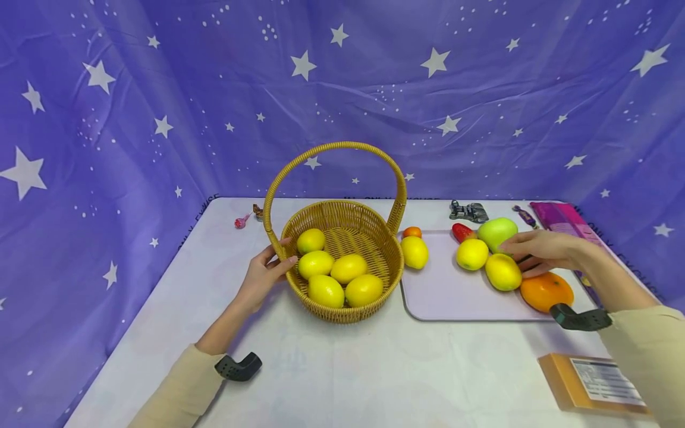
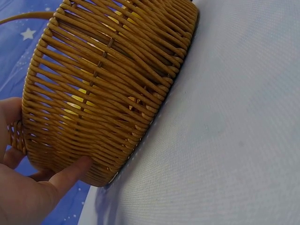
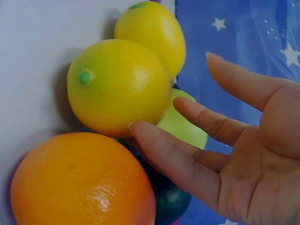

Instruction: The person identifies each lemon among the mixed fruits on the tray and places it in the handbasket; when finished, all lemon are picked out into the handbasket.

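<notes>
My left hand [image 1: 263, 274] grips the left side of a wicker basket [image 1: 342, 315] at the foot of its tall handle [image 1: 336, 145]. Several lemons [image 1: 349, 268] lie in the basket. On the right, my right hand [image 1: 546, 248] hovers over a pale tray [image 1: 444, 309], fingers spread beside a lemon [image 1: 503, 272]. The right wrist view shows a fingertip at the edge of this lemon [image 3: 119, 86], the palm holding nothing. Around it are another lemon [image 1: 472, 254], a green fruit [image 1: 497, 233], an orange [image 1: 546, 291] and a dark green round thing [image 3: 171, 201], mostly hidden.
A lemon [image 1: 414, 252] and small orange fruit [image 1: 412, 232] are at the tray's left edge; a strawberry [image 1: 462, 232] is farther back. Wrapped sweets [image 1: 242, 222], a black object [image 1: 468, 211] and a pink packet [image 1: 562, 219] lie behind. An orange box [image 1: 588, 380] is front right.
</notes>
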{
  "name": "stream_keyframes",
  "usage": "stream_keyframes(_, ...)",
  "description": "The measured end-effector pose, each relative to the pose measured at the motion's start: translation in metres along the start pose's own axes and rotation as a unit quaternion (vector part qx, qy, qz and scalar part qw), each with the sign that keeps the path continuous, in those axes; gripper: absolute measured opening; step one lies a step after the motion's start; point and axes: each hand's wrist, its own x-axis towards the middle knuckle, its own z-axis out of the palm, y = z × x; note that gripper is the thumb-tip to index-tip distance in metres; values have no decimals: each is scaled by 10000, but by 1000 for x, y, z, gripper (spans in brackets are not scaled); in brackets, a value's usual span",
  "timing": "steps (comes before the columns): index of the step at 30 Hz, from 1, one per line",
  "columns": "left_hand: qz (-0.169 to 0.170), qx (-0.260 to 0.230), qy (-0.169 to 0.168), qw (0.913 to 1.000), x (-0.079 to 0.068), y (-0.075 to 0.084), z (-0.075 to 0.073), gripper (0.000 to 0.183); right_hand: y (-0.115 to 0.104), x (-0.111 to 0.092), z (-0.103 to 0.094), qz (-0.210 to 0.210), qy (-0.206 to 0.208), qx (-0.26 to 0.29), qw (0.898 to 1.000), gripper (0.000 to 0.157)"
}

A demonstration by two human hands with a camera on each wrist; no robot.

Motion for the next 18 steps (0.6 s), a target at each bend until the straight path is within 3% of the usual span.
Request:
stream_keyframes(3,-2,-22,9,10000,0,0,0,54,-2,3,6,7,53,-156,9999,66)
stream_keyframes(11,-2,-39,9,10000,0,1,0,54,-5,11,18,-106,18,-725,9973,71)
stream_keyframes(18,-28,-58,6,10000,0,0,1,54,-5,14,24,-207,-38,-804,9965,71)
